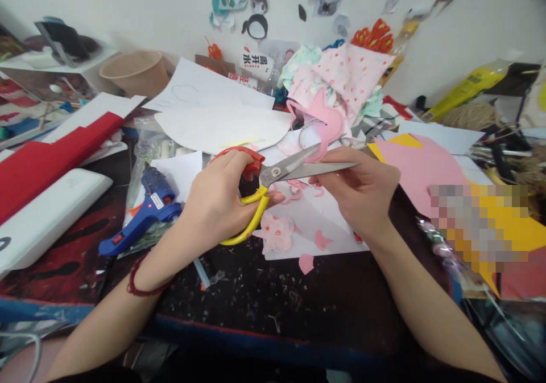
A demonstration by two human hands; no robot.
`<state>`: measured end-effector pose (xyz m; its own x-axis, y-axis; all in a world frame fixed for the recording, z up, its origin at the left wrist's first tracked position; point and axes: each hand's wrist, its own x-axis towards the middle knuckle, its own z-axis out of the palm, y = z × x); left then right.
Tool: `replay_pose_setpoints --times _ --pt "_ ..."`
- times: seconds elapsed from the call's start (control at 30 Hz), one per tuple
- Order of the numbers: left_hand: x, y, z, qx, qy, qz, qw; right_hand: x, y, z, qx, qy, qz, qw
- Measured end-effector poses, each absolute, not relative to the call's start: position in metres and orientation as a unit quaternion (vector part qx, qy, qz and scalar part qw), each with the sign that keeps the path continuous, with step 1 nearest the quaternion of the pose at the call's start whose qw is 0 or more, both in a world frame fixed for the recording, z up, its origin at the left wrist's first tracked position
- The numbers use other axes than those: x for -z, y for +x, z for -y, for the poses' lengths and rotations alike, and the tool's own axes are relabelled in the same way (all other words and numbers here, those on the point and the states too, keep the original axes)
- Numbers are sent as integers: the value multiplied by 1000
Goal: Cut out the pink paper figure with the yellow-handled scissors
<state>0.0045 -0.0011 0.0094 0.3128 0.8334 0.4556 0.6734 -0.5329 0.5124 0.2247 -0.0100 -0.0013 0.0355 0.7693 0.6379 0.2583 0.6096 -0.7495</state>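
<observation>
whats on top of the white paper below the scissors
On the white paper lie a pale pink flower, curled pink bits and small pink scraps. The scissors and right hand hide part; anything there can't be seen.

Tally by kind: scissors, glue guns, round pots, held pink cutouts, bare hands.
Red-and-yellow-handled metal scissors: 1
Blue pistol-shaped glue gun: 1
Round tan pot: 1
Pink pointed cutout, held: 1
Bare hands: 2 (left hand, right hand)
Total: 6
</observation>
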Motion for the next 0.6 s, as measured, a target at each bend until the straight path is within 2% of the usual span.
replay_pose_setpoints --times 0.6 --pt "-9 2 0 -332 810 -469 118 5 233 3 -117 -372 723 571"
